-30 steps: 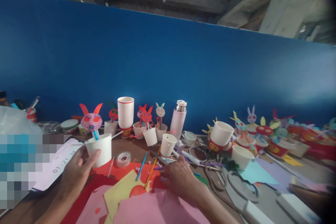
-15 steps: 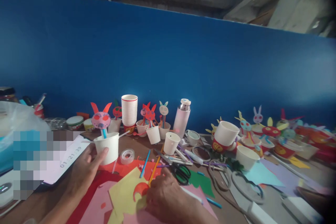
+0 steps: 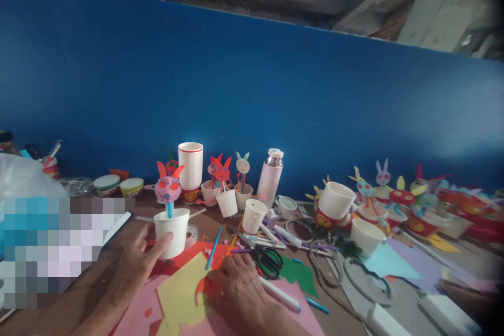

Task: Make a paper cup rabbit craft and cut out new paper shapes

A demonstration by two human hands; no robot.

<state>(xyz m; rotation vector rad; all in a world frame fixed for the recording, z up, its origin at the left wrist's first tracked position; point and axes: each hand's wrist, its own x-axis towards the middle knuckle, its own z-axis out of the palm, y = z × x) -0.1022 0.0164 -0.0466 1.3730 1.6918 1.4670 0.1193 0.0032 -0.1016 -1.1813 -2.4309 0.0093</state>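
Note:
My left hand (image 3: 144, 260) grips a white paper cup (image 3: 171, 233) at the left, its thumb on the cup's front. A pink rabbit face (image 3: 168, 189) with red ears and red eyes stands up from that cup on a blue stick. Thin pale strips stick out on both sides of the cup. My right hand (image 3: 236, 289) rests low over the yellow paper (image 3: 183, 286) and pink paper, its fingers curled down. Beside its fingertips lies a curved orange-red paper piece (image 3: 200, 290); whether the fingers hold anything is hidden.
Black-handled scissors (image 3: 269, 262), a white marker (image 3: 281, 294) and a blue pen (image 3: 213, 247) lie mid-table. Behind are stacked cups (image 3: 190, 165), a thermos (image 3: 270, 178) and an empty cup (image 3: 254, 216). Several animal-faced cups and a cable (image 3: 334, 294) are at right.
My left hand has moved the cup with the pink face right and slightly nearer. My right hand has shifted slightly left over the papers.

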